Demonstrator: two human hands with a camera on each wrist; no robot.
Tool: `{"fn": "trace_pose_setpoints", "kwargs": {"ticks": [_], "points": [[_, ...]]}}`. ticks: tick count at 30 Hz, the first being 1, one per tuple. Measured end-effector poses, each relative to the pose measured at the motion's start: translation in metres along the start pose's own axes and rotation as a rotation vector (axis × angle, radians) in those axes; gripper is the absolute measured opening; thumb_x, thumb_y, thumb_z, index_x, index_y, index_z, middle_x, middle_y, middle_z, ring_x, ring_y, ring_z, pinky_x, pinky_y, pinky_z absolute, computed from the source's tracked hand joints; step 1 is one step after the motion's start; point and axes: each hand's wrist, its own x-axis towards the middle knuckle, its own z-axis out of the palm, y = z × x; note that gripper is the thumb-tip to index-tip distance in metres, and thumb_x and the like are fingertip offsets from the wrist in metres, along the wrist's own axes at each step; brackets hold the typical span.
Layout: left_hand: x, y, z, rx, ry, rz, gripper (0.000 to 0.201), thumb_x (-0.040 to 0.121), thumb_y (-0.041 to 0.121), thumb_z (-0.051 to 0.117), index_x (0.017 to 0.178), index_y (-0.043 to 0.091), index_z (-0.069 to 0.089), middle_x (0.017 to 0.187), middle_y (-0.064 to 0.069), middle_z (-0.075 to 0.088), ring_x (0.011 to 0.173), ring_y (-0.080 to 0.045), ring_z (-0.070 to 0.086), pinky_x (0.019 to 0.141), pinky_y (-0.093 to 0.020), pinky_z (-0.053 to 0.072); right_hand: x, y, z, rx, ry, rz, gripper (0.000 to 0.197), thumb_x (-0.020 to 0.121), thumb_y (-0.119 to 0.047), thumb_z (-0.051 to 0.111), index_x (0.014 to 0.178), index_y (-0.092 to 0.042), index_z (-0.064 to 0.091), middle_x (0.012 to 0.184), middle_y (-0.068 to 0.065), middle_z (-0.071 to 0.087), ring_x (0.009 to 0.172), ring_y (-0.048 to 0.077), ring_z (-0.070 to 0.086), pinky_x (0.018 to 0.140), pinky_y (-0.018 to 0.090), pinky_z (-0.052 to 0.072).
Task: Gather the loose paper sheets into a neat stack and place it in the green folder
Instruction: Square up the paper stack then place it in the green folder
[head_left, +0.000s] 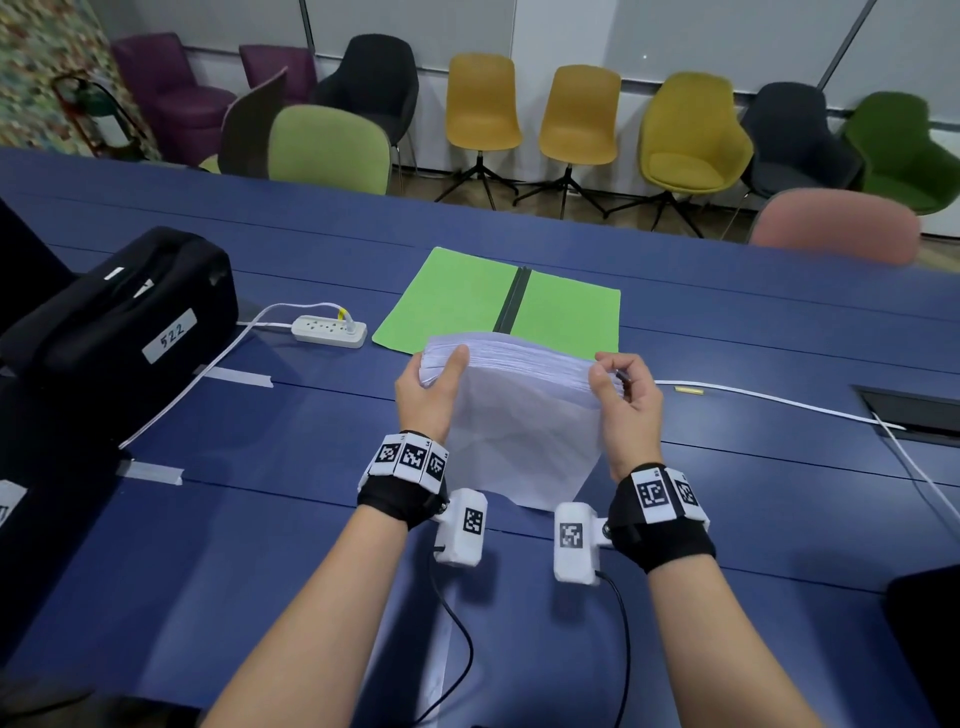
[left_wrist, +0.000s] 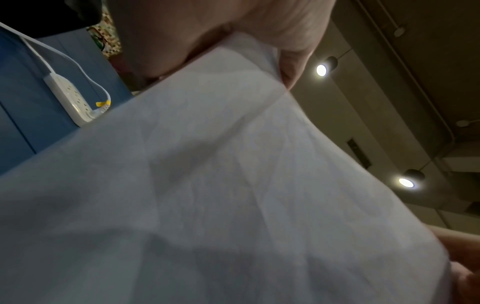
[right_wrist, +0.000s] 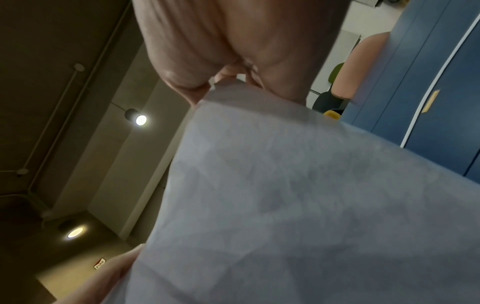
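A thick stack of white paper sheets (head_left: 519, 415) stands on its lower edge on the blue table (head_left: 311, 519), tilted toward me. My left hand (head_left: 436, 374) grips its upper left corner, thumb on the near face. My right hand (head_left: 618, 384) grips the upper right corner the same way. The green folder (head_left: 457, 301) lies open and flat just beyond the stack. Both wrist views are filled by the paper sheets (left_wrist: 233, 195) (right_wrist: 298, 205), with my left hand (left_wrist: 259, 30) and my right hand (right_wrist: 233, 51) curled over the top edge.
A white power strip (head_left: 330, 331) with its cord lies left of the folder. A black bag (head_left: 119, 317) labelled 522 sits at the far left. A white cable (head_left: 779, 400) runs along the table at right toward a recessed cable box (head_left: 914, 410). Chairs line the far side.
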Motion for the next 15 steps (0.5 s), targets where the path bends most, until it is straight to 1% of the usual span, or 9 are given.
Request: {"fn": "trace_pose_setpoints", "kwargs": {"ticks": [2,4,5,6,8,10,11,13,15], "points": [[0.0029,-0.0041,-0.0007,-0.004,-0.006,-0.016,0.09,0.054,0.063,0.07,0.127,0.012,0.056,0.131,-0.005,0.06,0.123,-0.021,0.055,0.107,-0.041,0.043,0.001,0.0006,-0.0014,-0.002,-0.005,0.032,0.019,0.09,-0.009,0.057,0.077,-0.022,0.055,0.103,0.0,0.061,0.088,0.006,0.055,0.078,0.014,0.041],[0.006,-0.0075,-0.0029,0.018,-0.015,-0.019,0.095,0.051,0.068,0.073,0.128,0.015,0.055,0.133,-0.004,0.059,0.124,-0.021,0.055,0.106,-0.042,0.044,0.0007,0.0009,-0.0032,0.033,0.011,0.049,0.021,0.093,-0.008,0.053,0.076,-0.021,0.053,0.102,-0.002,0.061,0.077,-0.001,0.052,0.071,0.008,0.04],[0.0064,-0.0081,-0.0039,0.024,-0.028,-0.013,0.093,0.052,0.068,0.074,0.126,0.015,0.057,0.131,-0.005,0.06,0.123,-0.021,0.056,0.105,-0.043,0.045,0.0009,0.001,-0.0043,0.049,0.023,0.049,0.023,0.094,-0.007,0.051,0.076,-0.021,0.051,0.102,-0.004,0.061,0.069,-0.006,0.05,0.067,0.005,0.039],[0.0064,-0.0071,-0.0051,0.037,-0.036,-0.006,0.084,0.057,0.064,0.075,0.123,0.014,0.059,0.128,-0.006,0.062,0.12,-0.021,0.058,0.104,-0.043,0.045,0.0007,-0.0002,-0.0054,0.044,0.03,0.049,0.023,0.094,-0.007,0.05,0.076,-0.021,0.05,0.101,-0.005,0.061,0.063,-0.009,0.047,0.064,0.004,0.038],[0.0038,-0.002,-0.006,0.066,-0.046,0.018,0.068,0.069,0.049,0.073,0.124,0.012,0.058,0.127,-0.005,0.062,0.119,-0.02,0.057,0.106,-0.041,0.044,0.0008,-0.0018,-0.0076,0.018,0.025,0.04,0.023,0.094,-0.007,0.05,0.076,-0.021,0.05,0.101,-0.005,0.061,0.059,-0.011,0.047,0.064,0.005,0.038],[0.0058,-0.0018,-0.0065,0.059,-0.043,0.004,0.073,0.072,0.044,0.073,0.133,0.012,0.05,0.134,0.001,0.052,0.128,-0.018,0.049,0.111,-0.039,0.038,-0.0014,-0.0037,-0.0078,0.038,0.014,0.043,0.014,0.092,-0.012,0.056,0.081,-0.02,0.052,0.099,-0.004,0.06,0.065,-0.009,0.051,0.07,0.009,0.04],[0.0072,-0.0033,-0.0061,0.056,-0.033,-0.004,0.074,0.074,0.042,0.073,0.136,0.012,0.046,0.136,0.003,0.048,0.131,-0.017,0.045,0.112,-0.039,0.036,-0.0029,-0.0044,-0.0078,0.057,-0.004,0.048,0.009,0.088,-0.018,0.061,0.087,-0.019,0.052,0.1,-0.004,0.058,0.07,-0.006,0.052,0.073,0.012,0.04],[0.0084,-0.0051,-0.0056,0.066,-0.017,-0.009,0.076,0.076,0.04,0.074,0.139,0.013,0.042,0.142,-0.002,0.042,0.134,-0.019,0.041,0.113,-0.038,0.034,-0.0062,-0.0039,-0.0087,0.011,-0.061,0.031,0.033,0.08,-0.034,0.065,0.106,-0.021,0.05,0.109,-0.005,0.055,0.089,-0.001,0.051,0.084,0.015,0.039],[0.0106,-0.008,-0.0054,0.064,-0.029,-0.014,0.078,0.076,0.04,0.074,0.14,0.012,0.04,0.144,-0.004,0.041,0.132,-0.019,0.043,0.11,-0.032,0.036,-0.0085,-0.0026,-0.0088,-0.073,-0.154,0.013,0.057,0.072,-0.047,0.067,0.121,-0.028,0.044,0.123,-0.008,0.051,0.114,-0.001,0.047,0.096,0.01,0.032]]}}
